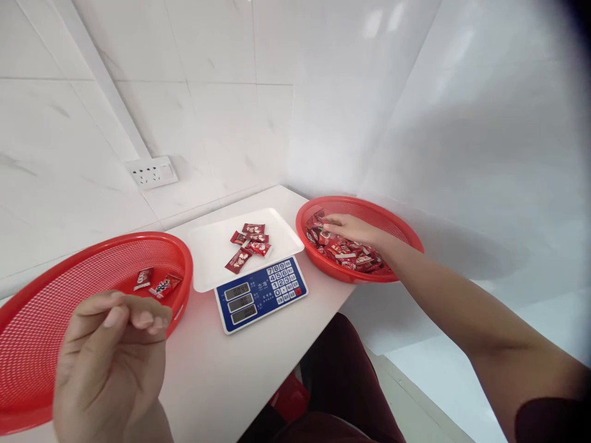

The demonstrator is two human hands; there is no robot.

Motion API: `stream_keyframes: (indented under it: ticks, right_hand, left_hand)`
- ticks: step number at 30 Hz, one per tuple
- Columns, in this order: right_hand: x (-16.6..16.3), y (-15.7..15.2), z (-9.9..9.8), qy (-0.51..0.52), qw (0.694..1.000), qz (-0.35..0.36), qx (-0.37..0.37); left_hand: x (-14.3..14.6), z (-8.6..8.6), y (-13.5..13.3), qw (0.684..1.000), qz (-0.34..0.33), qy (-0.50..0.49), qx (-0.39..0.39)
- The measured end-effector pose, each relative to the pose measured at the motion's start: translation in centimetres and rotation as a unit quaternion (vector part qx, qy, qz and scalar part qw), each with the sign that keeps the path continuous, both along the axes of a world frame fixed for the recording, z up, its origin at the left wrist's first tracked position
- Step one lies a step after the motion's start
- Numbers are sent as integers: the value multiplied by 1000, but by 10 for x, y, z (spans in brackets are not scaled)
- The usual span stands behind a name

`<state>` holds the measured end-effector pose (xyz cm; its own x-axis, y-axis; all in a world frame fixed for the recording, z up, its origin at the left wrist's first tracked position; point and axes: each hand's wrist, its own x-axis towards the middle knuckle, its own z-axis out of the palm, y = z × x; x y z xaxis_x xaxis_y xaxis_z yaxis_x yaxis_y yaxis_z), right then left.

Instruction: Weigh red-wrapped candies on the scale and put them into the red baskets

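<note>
My left hand (113, 363) is raised over the near edge of the left red basket (50, 295), palm toward me. Its fingers are curled and the thumb tip meets the index finger; no object shows in it. Inside that basket lie a few small red packets (164, 286). My right hand (353, 229) reaches into the right red basket (369, 203), fingers stretched over a heap of red packets (344, 249) with its fingertips among them. Between the baskets stands a digital scale (261, 292), and several red packets (249, 243) lie on its white tray (207, 243).
The white table (207, 375) bears both baskets and the scale. A tiled wall (221, 123) rises behind it, with a socket (152, 172) on the left. Another pale wall (462, 154) stands at the right. My legs (346, 375) are below the table's front edge.
</note>
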<state>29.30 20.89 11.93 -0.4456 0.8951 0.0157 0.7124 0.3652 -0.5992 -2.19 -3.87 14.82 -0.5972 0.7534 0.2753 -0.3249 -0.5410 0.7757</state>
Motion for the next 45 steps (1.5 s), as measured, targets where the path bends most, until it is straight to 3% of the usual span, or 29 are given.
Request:
stream_keyframes:
  ticks: [3,9,13,16,18,22,24,27,30,34,37,39,41,45]
  right_hand:
    - [-37,-10,7,69,996,48,29]
    - [-113,-14,2,86,990,104,46]
    - [-133,-23,-12,93,988,101,66]
    - [-133,-40,-18,159,980,79,90]
    - [-131,-57,-16,243,958,55,144]
    - [-126,-101,-12,410,857,43,307]
    - [-122,-123,-22,420,846,52,323]
    - [-115,-151,-55,322,901,131,259]
    - [-109,-171,-94,198,936,228,178]
    - [-107,-181,-124,117,949,289,46]
    - [-108,-180,-131,122,956,263,-42]
    - [-108,-177,-131,146,958,229,-90]
    - [-108,-176,-131,169,955,207,-126]
    - [-106,-176,-141,194,952,199,-125]
  left_hand:
    - [9,6,-3,999,-8,41,23]
    - [10,4,-5,997,-25,65,32]
    - [10,6,-8,997,-9,67,38]
    - [8,7,-10,997,7,66,39]
    - [6,7,-11,997,8,64,37]
    - [5,5,-10,998,13,55,32]
    - [5,4,-9,998,17,52,29]
    - [5,3,-7,998,17,53,20]
    - [6,2,-5,998,14,57,3]
    - [8,-6,7,995,3,95,-32]
    - [10,-20,30,983,6,156,-100]
    - [13,-32,52,953,11,250,-172]
    - [15,-42,77,895,29,378,-237]
    - [16,-52,120,835,65,463,-289]
